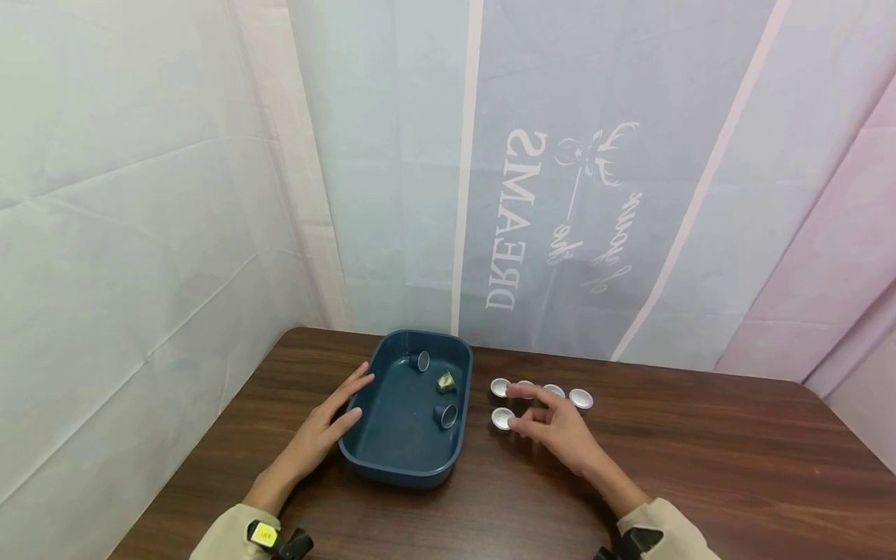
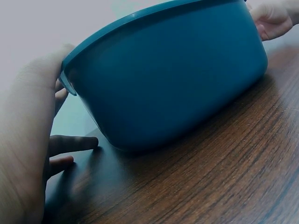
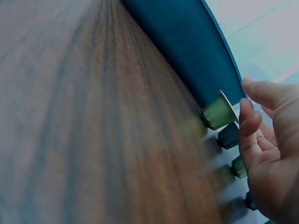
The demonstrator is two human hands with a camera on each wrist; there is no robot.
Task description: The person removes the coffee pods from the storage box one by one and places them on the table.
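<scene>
- Capsules (image 1: 502, 418): eight, three inside the bin and five on the desk, just off the bin's right edge.
- Hanging cloth (image 1: 392, 155): behind the desk's far edge, with the word DREAMS printed on it in white.
- Desk (image 1: 700, 459): one, dark wood grain, carrying the bin and the five loose capsules.
- Bin (image 1: 395, 416): one, blue, close to the desk's far edge, toward its far left corner.
- Sleeves: two, both mine and pale; the left sleeve (image 1: 231, 537) and the right sleeve (image 1: 675, 533) come in over the desk's near edge.
- Hands: two. My left hand (image 1: 316, 437) rests at the bin's left edge, fingers spread and thumb apart from them. My right hand (image 1: 556, 429) is over the loose capsules, thumb and index finger apart, gripping nothing; my thumb tip is right at the rim of the nearest capsule, and I cannot tell whether it touches.
- Capsules in the bin: two dark blue and one green. One blue capsule (image 1: 420, 360) lies on its side near the far edge, the other blue capsule (image 1: 445, 416) on its side by the right edge, and the green capsule (image 1: 446, 381) between them, toward the far right corner.
- Capsules on the desk: five, silver lids up. Four make a row along the far edge; the fifth sits just nearer me, before the row's left end. From my right wrist, the front one (image 3: 218, 112) shows a green body and the next (image 3: 229, 135) a dark one.
</scene>
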